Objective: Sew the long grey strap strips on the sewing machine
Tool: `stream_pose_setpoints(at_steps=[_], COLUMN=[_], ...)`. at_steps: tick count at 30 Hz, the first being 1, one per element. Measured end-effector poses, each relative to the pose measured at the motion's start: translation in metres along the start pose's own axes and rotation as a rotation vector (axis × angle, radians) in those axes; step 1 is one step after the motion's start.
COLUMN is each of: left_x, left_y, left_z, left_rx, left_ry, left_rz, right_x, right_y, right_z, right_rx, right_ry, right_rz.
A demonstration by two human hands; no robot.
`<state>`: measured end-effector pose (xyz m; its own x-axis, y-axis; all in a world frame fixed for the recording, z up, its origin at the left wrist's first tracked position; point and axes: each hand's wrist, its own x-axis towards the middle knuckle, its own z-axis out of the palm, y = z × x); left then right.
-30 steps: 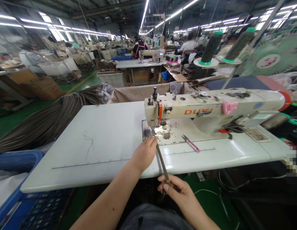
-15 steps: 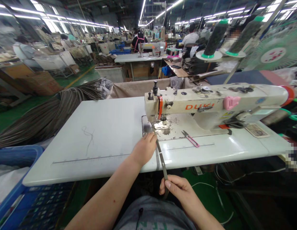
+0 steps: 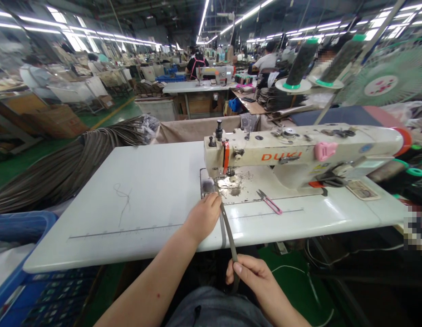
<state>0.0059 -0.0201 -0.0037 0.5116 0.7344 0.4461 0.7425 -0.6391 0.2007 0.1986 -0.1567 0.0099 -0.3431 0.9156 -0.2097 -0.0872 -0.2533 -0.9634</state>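
A narrow dark strap point(image 3: 228, 234) runs from the needle area of the cream sewing machine point(image 3: 299, 154) down over the table's front edge. My left hand point(image 3: 202, 217) rests on the white table point(image 3: 146, 190), fingers closed on the strap just in front of the presser foot. My right hand point(image 3: 250, 274) is below the table edge, above my lap, pinching the strap's lower part between thumb and fingers. The strap is taut between both hands.
Pink-handled thread snips point(image 3: 269, 202) lie on the machine bed right of the needle. A loose thread point(image 3: 124, 200) lies on the tabletop at left. A big bundle of dark straps point(image 3: 68, 168) hangs left of the table above a blue crate point(image 3: 23, 272). Other people work at distant tables.
My right hand has slid slightly down and nearer to me along the strap. My left hand stays by the presser foot. The view has shifted a little.
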Motion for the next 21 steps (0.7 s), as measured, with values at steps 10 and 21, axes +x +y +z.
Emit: stream_pose_setpoints(at_steps=[10,21], left_x=[0.0023,-0.0001], left_y=[-0.0037,-0.0003], left_z=[0.0062,0.0025], left_rx=[-0.026,0.006], left_ry=[-0.021,-0.006], left_rz=[-0.037,-0.015], right_x=[0.002,-0.0011], right_y=[0.004,0.0017], right_z=[0.0006,-0.001], right_rx=[-0.013,-0.018], right_ry=[-0.016,-0.063], right_rz=[-0.007,-0.056])
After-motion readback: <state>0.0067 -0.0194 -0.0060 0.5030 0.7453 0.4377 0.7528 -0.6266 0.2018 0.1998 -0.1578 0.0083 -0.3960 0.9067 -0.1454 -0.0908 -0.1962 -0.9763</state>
